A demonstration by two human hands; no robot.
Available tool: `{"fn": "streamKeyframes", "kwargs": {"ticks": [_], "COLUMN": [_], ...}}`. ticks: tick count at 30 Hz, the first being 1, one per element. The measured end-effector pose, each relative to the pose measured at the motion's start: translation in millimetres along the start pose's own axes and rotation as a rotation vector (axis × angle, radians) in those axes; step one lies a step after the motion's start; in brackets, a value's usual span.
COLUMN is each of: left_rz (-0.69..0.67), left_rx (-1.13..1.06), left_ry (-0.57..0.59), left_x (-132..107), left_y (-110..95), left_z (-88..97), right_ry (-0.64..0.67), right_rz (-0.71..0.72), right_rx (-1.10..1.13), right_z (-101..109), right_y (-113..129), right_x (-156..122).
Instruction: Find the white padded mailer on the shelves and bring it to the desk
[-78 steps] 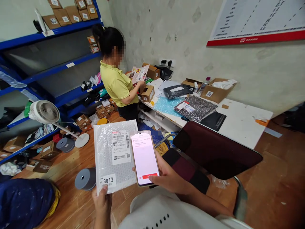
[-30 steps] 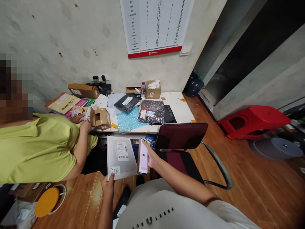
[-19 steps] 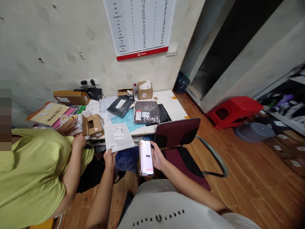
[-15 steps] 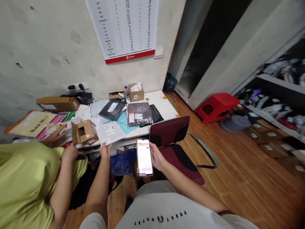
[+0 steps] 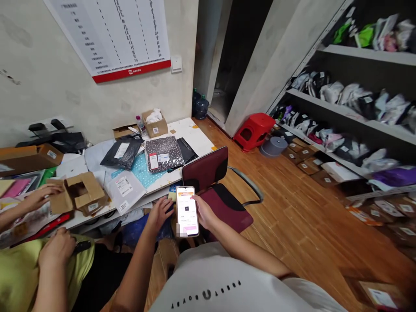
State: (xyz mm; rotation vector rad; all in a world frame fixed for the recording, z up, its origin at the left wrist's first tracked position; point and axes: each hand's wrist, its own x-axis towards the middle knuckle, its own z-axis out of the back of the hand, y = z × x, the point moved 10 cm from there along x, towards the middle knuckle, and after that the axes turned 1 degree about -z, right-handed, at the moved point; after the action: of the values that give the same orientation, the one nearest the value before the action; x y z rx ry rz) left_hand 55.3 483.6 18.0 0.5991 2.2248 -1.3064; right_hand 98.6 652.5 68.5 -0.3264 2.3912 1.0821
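My right hand (image 5: 202, 212) grips a smartphone (image 5: 186, 211) with a lit pink and white screen, held upright over my lap. My left hand (image 5: 160, 213) hovers empty beside the phone with its fingers loosely spread, just below the table edge. The white bubble mailer (image 5: 125, 190) with a shipping label and a number tag lies flat on the white table (image 5: 198, 138), overhanging its front edge, apart from my left hand.
A co-worker in a yellow-green shirt (image 5: 19, 273) stands at left, one hand (image 5: 40, 196) by an open cardboard box (image 5: 81, 197). A maroon chair (image 5: 214, 186) is in front of me. Dark and spotted mailers (image 5: 162, 152) cover the table. A red stool (image 5: 253, 130) and parcel shelves (image 5: 351, 121) stand at right.
My left hand laid the white bubble mailer on the table and let go, then drew back beside the phone. The view swung right toward the shelves.
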Motion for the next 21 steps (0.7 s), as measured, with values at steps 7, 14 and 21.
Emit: {"fn": "streamKeyframes", "kwargs": {"ticks": [7, 14, 21], "left_rz": [-0.164, -0.216, -0.173], "left_rx": [0.133, 0.239, 0.321], "left_ry": [0.288, 0.296, 0.225], "left_x": [-42, -38, -22], "left_y": [2, 8, 25], "left_z": [-97.5, -105.4, -110.0], "right_ry": [-0.031, -0.057, -0.118], "right_rz": [0.09, 0.158, 0.217], "right_rx": [-0.005, -0.008, -0.016], "right_z": [12, 28, 49], "right_y": [10, 20, 22], "right_x": [-12, -25, -35]}}
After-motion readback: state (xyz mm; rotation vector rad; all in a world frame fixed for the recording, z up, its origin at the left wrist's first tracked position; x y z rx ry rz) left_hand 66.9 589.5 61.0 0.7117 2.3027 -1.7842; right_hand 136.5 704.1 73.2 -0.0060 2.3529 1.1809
